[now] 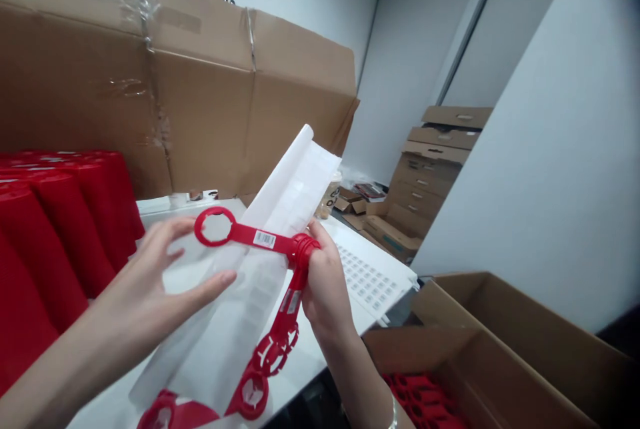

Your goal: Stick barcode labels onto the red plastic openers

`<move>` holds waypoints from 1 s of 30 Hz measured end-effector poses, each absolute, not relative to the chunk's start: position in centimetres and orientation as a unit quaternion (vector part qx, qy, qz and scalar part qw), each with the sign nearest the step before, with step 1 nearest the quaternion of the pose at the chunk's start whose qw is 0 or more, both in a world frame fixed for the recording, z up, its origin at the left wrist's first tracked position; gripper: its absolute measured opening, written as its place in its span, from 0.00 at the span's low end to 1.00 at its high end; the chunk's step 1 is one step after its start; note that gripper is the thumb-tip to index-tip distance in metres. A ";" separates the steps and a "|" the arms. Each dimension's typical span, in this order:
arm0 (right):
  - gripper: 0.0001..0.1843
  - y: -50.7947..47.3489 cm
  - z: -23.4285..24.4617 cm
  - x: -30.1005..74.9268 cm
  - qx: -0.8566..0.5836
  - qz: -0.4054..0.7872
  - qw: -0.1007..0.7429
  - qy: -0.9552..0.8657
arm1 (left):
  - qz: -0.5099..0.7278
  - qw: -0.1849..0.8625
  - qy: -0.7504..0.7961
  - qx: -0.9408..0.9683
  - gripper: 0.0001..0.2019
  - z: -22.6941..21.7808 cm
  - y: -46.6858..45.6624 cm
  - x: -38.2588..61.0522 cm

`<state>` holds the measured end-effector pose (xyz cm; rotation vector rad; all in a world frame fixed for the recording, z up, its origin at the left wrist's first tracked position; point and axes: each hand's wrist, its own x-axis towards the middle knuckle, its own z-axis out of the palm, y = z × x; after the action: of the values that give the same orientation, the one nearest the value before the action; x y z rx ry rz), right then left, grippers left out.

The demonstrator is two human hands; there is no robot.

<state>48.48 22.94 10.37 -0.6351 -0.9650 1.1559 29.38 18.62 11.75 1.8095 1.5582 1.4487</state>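
Note:
My right hand [327,282] is closed around a bundle of red plastic ring-ended tools [285,312], gripping them at the stacked ring ends. One red tool [250,235] with a barcode sticker is fanned out to the left, its ring near my left hand. My left hand [150,282] is open, fingers spread, touching a white curled label sheet [265,242] that lies under the tools.
Stacked red plastic cones [55,229] stand at the left. A tall cardboard wall [200,95] rises behind the white table [370,269]. An open cardboard box [500,349] with red parts sits at the lower right. Flat boxes [435,162] are stacked farther back.

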 end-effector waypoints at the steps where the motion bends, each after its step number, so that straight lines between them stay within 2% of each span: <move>1: 0.24 23.1 10.4 48.5 -0.285 0.515 0.693 -0.416 | 0.510 0.095 0.561 0.645 0.31 11.7 18.1 29.2; 3: 0.23 23.5 10.3 48.5 -0.292 0.507 0.712 -0.388 | 0.511 -0.080 0.543 0.661 0.30 11.4 17.0 29.2; 5: 0.19 23.9 10.2 48.5 -0.306 0.496 0.727 -0.363 | 0.482 -0.205 0.490 0.697 0.25 10.9 16.0 29.8; 9: 0.14 24.0 9.9 48.7 -0.301 0.497 0.743 -0.332 | 0.369 -0.318 0.424 0.764 0.21 9.1 15.1 32.4; 12: 0.12 23.7 9.7 48.8 -0.285 0.500 0.755 -0.315 | 0.339 -0.328 0.426 0.772 0.15 8.1 15.1 34.1; 15: 0.11 23.3 9.7 48.9 -0.304 0.478 0.769 -0.295 | 0.361 -0.276 0.442 0.773 0.08 8.0 15.0 34.9; 19: 0.10 23.2 9.9 48.9 -0.308 0.470 0.774 -0.292 | 0.385 -0.204 0.457 0.775 0.09 8.8 14.7 35.2; 23: 0.09 23.2 10.2 48.9 -0.294 0.499 0.762 -0.288 | 0.369 -0.215 0.460 0.779 0.11 9.0 15.0 34.9; 30: 0.11 23.0 10.9 49.1 -0.273 0.522 0.755 -0.287 | 0.377 -0.278 0.414 0.781 0.01 7.6 14.6 35.1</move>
<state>49.09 22.98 10.87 -0.5943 -0.6248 1.1395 35.07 14.61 7.57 3.0104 1.5980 1.4525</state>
